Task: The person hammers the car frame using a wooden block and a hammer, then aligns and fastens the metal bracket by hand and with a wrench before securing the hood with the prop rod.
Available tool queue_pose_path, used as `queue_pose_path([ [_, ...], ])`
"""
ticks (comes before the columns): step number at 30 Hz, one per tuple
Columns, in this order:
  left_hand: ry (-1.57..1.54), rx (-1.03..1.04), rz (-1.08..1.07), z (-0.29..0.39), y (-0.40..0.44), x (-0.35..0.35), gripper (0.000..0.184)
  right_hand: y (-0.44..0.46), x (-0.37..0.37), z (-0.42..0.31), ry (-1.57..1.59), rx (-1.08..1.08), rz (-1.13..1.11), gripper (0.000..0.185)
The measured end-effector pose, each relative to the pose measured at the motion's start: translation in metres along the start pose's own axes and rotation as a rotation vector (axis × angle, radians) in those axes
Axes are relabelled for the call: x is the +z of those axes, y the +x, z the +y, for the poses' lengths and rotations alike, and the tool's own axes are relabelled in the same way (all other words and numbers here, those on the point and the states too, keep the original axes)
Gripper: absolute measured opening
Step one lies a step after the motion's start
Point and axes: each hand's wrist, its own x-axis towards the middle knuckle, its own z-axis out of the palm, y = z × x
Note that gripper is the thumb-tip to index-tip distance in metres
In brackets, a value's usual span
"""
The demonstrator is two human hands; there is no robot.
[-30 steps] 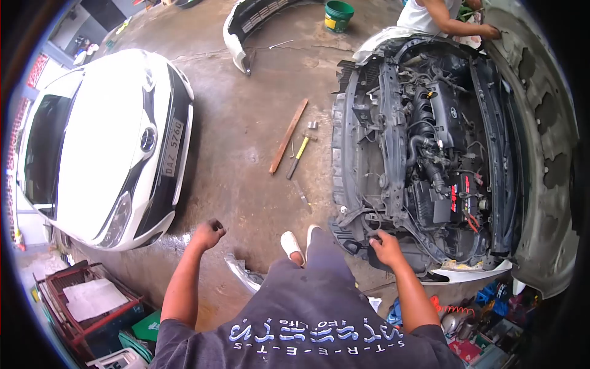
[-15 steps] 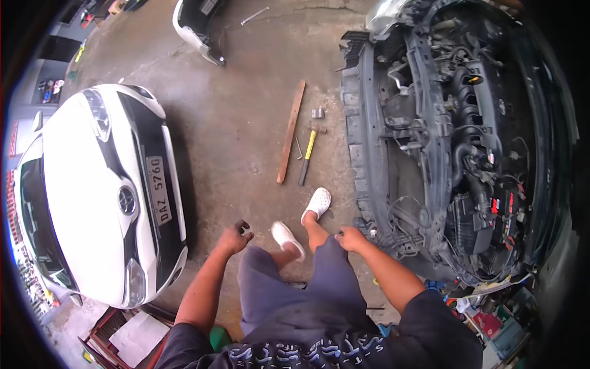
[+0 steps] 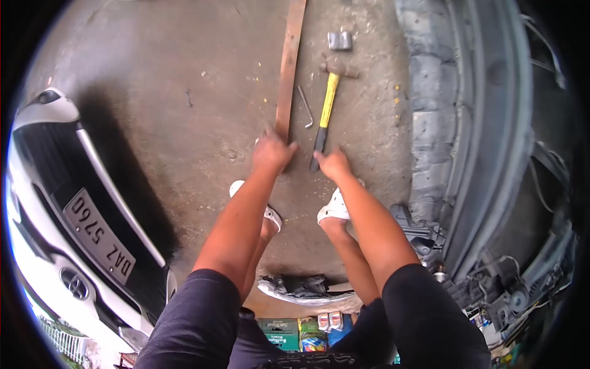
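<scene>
My left hand (image 3: 270,154) is over the near end of a long, flat, reddish-brown bar (image 3: 290,67) that looks like wood. Its thumb points right across the bar; the other fingers are blurred and partly hidden. My right hand (image 3: 334,164) is at the dark grip of a hammer (image 3: 328,104) with a yellow handle, its fingers against the grip. The hammer lies on the concrete, head pointing away from me. Between bar and hammer lies a thin bent metal rod (image 3: 305,107). Beyond the hammer head sits a small grey metal block (image 3: 340,41).
On the left stands a white car (image 3: 46,249) with its number plate (image 3: 99,235) facing me. To the right is a stripped car front (image 3: 433,123) with exposed grey beams. My white clogs (image 3: 334,208) are on the floor. Behind me are a green box (image 3: 279,335) and colourful packages (image 3: 313,335).
I have bent down, and the view is closer to the floor. My left hand has moved to the bar's near end; my right hand has left my knee for the hammer's grip.
</scene>
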Motion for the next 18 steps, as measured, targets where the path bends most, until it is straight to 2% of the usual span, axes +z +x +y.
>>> queue_pose_path([
  [2,-0.005,-0.024,-0.038,0.003,0.044,0.027,0.097,0.026,-0.003,-0.041,0.019,0.134,-0.071,0.079],
  [4,-0.004,-0.043,-0.077,-0.009,0.056,0.047,0.091,0.043,0.007,-0.050,0.075,0.239,0.033,0.067],
  [6,-0.058,0.011,-0.091,-0.016,0.060,0.036,0.071,0.052,0.018,-0.045,0.081,0.243,0.058,0.062],
  [7,-0.079,0.085,-0.159,-0.026,0.058,0.021,0.065,0.050,0.018,-0.043,0.083,0.234,0.092,0.058],
  [8,-0.158,0.051,-0.265,-0.031,0.051,0.000,0.066,0.045,0.008,-0.042,0.093,0.211,0.112,0.058],
  [9,-0.231,0.023,-0.370,-0.034,0.029,-0.032,0.067,0.026,-0.004,-0.039,0.155,0.177,0.138,0.052],
  [11,-0.632,0.092,-0.458,-0.060,-0.019,-0.079,0.075,-0.010,-0.038,-0.036,0.290,0.107,0.156,0.038],
  [12,-0.837,0.010,-0.503,-0.083,-0.035,-0.088,0.083,-0.030,-0.059,-0.037,0.358,0.073,0.143,0.030],
  [13,-0.843,0.010,-0.481,-0.093,-0.062,-0.114,0.080,-0.056,-0.086,-0.042,0.492,0.127,0.031,0.023],
  [14,-0.930,-0.071,-0.518,-0.066,-0.112,-0.172,0.075,-0.085,-0.113,-0.044,0.625,0.176,-0.083,0.019],
  [15,-0.885,-0.042,-0.515,-0.079,-0.136,-0.195,0.067,-0.102,-0.115,-0.026,0.761,0.136,-0.192,0.017],
  [16,-0.863,-0.058,-0.449,-0.081,-0.172,-0.216,0.066,-0.134,-0.131,-0.016,0.826,0.186,-0.338,0.015],
  [17,-0.825,-0.015,-0.389,-0.098,-0.207,-0.224,0.069,-0.181,-0.146,-0.004,0.789,0.212,-0.356,0.015],
  [18,-0.694,-0.112,-0.474,-0.090,-0.265,-0.266,0.073,-0.245,-0.164,0.008,0.774,0.173,-0.311,0.016],
])
